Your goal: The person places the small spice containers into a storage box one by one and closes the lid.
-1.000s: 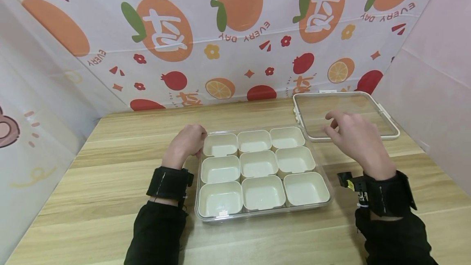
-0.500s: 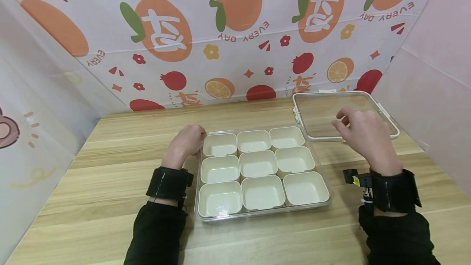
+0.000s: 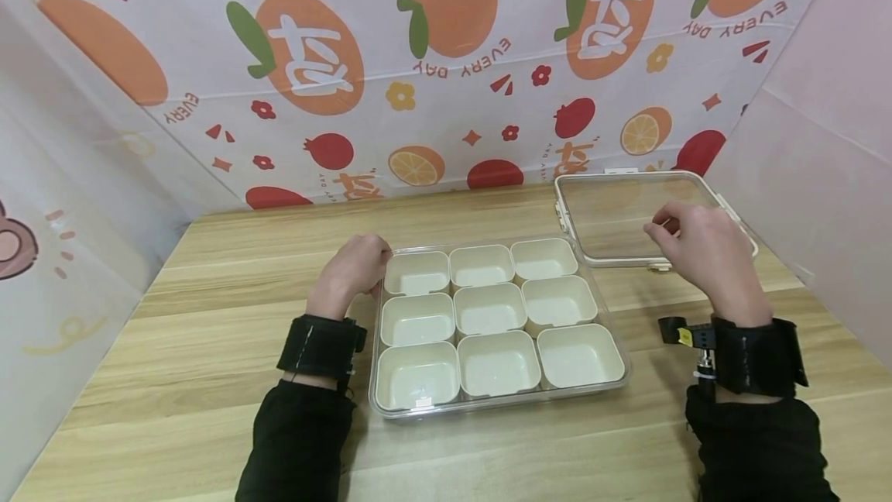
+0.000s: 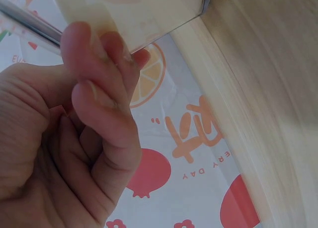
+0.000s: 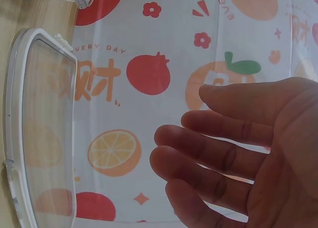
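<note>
The left hand [image 3: 355, 268] rests with curled fingers against the far left corner of the clear tray [image 3: 613, 390], which holds nine cream cups in three rows and lies squarely on the table [image 3: 209, 347]. The right hand [image 3: 700, 250] hovers with its grip released, fingers loosely extended, over the near right part of the flat transparent lid [image 3: 613, 211]. The lid lies just beyond the tray's far right corner, its long axis running left to right.

Clear tray [image 3: 616, 378] with nine cream cups, uncovered, flat at desk centre. Clear white-rimmed lid [image 3: 613, 215] flat near far right corner.

staged recording booth | fruit-print backdrop [image 3: 446, 68] | wooden table [image 3: 209, 347]
</note>
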`<state>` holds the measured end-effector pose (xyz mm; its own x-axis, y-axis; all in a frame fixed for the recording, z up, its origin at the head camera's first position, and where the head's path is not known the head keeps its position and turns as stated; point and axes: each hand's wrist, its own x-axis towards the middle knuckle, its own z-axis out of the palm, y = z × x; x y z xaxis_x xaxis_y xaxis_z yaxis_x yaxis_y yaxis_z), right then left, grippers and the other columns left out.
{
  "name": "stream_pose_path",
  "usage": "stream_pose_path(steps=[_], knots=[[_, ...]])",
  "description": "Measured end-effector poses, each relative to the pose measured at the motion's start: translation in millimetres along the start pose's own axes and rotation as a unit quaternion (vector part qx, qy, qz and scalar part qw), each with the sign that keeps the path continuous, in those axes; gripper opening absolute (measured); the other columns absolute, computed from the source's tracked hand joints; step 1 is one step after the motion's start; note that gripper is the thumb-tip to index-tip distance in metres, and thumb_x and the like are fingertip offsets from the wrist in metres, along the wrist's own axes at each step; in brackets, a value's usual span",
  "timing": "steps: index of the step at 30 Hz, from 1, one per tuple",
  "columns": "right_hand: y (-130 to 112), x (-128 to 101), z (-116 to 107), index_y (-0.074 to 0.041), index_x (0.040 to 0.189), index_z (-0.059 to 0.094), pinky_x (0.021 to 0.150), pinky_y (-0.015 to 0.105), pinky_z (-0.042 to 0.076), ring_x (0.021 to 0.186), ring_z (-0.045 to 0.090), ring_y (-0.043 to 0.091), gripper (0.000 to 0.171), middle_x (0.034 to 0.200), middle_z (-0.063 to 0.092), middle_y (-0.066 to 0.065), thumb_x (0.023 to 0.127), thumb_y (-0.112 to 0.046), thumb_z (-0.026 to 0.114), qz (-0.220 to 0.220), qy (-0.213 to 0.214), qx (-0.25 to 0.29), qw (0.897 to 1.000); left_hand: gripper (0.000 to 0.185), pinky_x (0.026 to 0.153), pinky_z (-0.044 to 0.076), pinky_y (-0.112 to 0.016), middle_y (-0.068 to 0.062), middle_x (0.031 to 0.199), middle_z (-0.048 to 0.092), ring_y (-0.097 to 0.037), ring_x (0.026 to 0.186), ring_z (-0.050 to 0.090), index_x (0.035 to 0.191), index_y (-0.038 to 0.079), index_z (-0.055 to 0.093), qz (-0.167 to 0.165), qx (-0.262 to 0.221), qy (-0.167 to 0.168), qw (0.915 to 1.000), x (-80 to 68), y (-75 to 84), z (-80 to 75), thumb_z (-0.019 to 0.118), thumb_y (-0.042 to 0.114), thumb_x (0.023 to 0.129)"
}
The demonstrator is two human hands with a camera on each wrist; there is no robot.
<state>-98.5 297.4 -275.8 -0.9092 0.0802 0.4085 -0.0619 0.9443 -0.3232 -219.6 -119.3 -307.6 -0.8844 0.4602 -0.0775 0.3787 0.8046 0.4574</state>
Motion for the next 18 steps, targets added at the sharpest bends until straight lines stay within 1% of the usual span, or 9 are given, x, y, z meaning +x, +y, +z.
stream_pose_path(steps=[6, 13, 18], knots=[[6.6, 1.2, 1.3, 0.007, 0.096, 0.071, 0.054, 0.039, 0.041, 0.071, 0.061, 0.036, 0.019, 0.08, 0.068, 0.022, 0.096, -0.012, 0.068, 0.031, -0.005, 0.008, 0.999, 0.032, 0.047, 0.035, -0.025, -0.004, 0.049, 0.055, -0.013, 0.043, 0.05, 0.077, -0.002, 0.066, -0.002, -0.001, -0.002, 1.0, 0.5, 0.2, -1.1, 0.041, -0.009, 0.097], [15.4, 1.2, 4.8, 0.01, 0.096, 0.071, 0.056, 0.041, 0.04, 0.07, 0.058, 0.035, 0.021, 0.079, 0.067, 0.023, 0.096, -0.011, 0.067, 0.051, 0.0, 0.017, 0.999, 0.034, 0.047, 0.034, -0.026, -0.004, 0.049, 0.055, -0.014, 0.043, 0.051, 0.073, 0.0, 0.064, -0.007, -0.002, -0.004, 1.0, 1.0, 0.3, -0.8, 0.04, -0.009, 0.096], [23.1, 0.6, 7.0, 0.01, 0.095, 0.071, 0.055, 0.04, 0.039, 0.069, 0.058, 0.035, 0.021, 0.078, 0.067, 0.023, 0.096, -0.01, 0.067, 0.064, 0.007, 0.026, 0.998, 0.034, 0.047, 0.035, -0.025, -0.004, 0.049, 0.055, -0.014, 0.043, 0.052, 0.073, -0.001, 0.063, -0.001, -0.001, -0.002, 1.0, 0.4, 0.3, -1.1, 0.04, -0.01, 0.096]])
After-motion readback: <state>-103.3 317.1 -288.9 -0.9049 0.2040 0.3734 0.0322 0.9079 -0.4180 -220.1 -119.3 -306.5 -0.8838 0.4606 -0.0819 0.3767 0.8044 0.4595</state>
